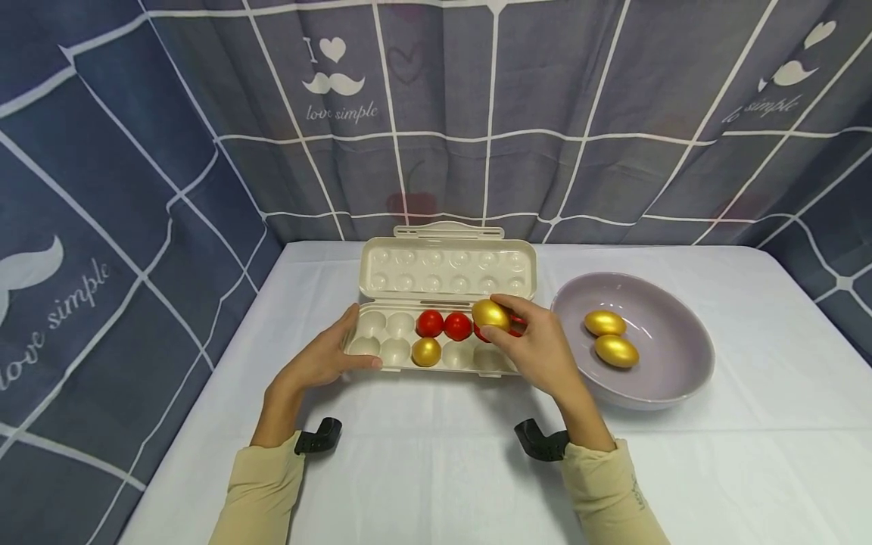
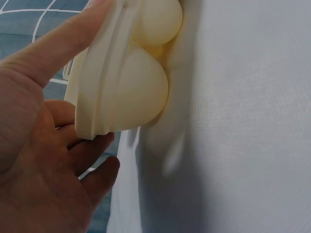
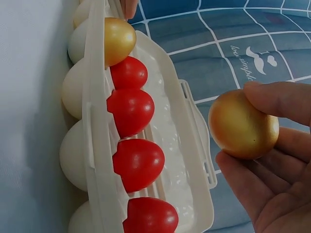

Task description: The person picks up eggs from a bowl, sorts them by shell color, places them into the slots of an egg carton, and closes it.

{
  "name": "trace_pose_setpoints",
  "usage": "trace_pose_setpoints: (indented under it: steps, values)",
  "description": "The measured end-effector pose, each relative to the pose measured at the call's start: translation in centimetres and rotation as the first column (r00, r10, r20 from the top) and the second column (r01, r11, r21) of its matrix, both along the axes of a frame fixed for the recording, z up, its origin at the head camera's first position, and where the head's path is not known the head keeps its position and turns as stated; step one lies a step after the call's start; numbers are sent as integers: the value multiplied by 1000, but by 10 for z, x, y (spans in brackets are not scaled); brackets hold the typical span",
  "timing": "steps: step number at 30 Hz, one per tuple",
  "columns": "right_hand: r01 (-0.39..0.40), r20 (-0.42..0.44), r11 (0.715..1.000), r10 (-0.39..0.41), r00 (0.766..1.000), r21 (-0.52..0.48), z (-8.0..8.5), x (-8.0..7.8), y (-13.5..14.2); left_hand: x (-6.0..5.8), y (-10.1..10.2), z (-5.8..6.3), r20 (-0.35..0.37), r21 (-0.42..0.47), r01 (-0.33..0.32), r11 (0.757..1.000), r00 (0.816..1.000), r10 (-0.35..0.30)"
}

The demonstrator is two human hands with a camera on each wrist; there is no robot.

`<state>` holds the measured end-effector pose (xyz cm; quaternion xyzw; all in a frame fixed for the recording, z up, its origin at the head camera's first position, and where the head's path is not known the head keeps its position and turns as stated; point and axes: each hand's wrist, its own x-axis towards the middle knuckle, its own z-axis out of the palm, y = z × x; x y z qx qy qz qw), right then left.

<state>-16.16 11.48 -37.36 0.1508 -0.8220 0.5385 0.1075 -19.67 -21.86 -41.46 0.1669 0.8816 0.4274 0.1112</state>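
A cream egg carton (image 1: 436, 362) lies with its lid folded back on the white table. Red eggs (image 1: 430, 324) sit along its back row, and one gold egg (image 1: 426, 352) occupies a front cup. My left hand (image 1: 327, 356) grips the carton's left end, thumb along the front edge and fingers round the side; the left wrist view shows that hand (image 2: 53, 131) close up. Between thumb and fingers, my right hand (image 1: 538, 344) pinches another gold egg (image 3: 243, 124) above the carton's right half. It partly hides the red eggs behind it.
To the right stands a mauve bowl (image 1: 681, 356) with two gold eggs (image 1: 616, 351) in it, close beside my right forearm. A dark checked curtain (image 1: 436, 98) hangs behind the table and at both sides.
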Motion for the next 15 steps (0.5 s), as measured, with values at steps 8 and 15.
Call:
trace_pose_setpoints:
  steps: [8, 15]
  values:
    - [-36, 17, 999, 36, 999, 23, -5, -3, -3, -1, 1, -1, -1, 6, 5, 1000, 1000, -5]
    - [-64, -3, 993, 64, 998, 96, -11, -3, -11, -3, 1, -2, 7, -4, 0, 1000, 1000, 0]
